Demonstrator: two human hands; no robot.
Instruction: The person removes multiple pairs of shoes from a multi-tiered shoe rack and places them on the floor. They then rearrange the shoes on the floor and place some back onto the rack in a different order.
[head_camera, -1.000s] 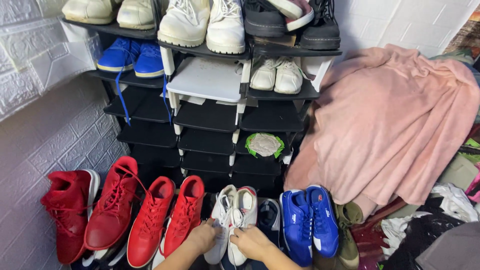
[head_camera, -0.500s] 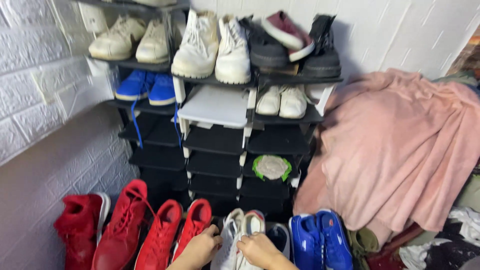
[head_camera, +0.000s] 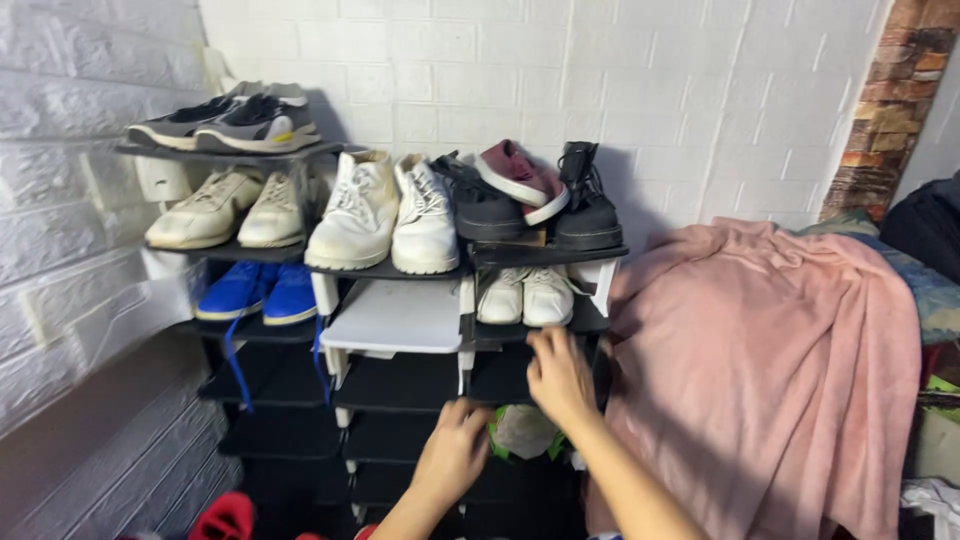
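White brick corner, black shoe rack (head_camera: 420, 385). Right hand (head_camera: 560, 378), fingers spread, touches a shelf edge; left hand (head_camera: 455, 452), apparently curled, is empty. Shelf looks rigid, light; grip front edge.

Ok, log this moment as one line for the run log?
left hand on black shelf edge | right hand at shelf under white sneakers | pink blanket beside shoe rack
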